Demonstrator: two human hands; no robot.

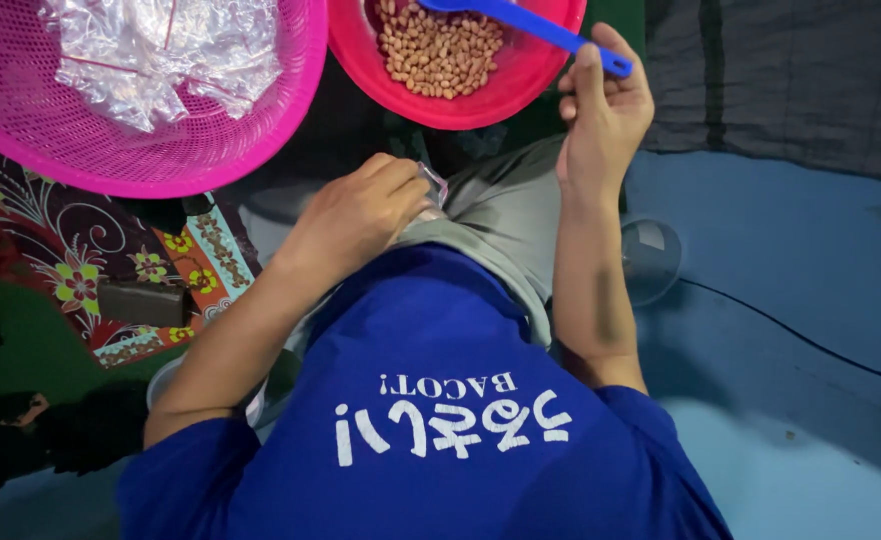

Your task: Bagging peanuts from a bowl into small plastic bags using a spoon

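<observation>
Clear plastic bags point(165, 50) in pink basket point(260, 135), left hand point(360, 215) pinching one.

A single head-worn camera looks steeply down over the person's own chest and lap, close in. It faces forward to the floor just beyond the right hand point(600, 110) and left hand point(360, 215).

1. The blue plastic spoon point(520, 20) lies slanted at one o'clock from me, its handle end pinched in my right hand point(600, 110), its bowl over the peanuts.
2. The small clear plastic bag point(432, 185) sits crumpled at twelve o'clock on my lap, gripped by my left hand point(355, 215), mostly hidden under my fingers.
</observation>
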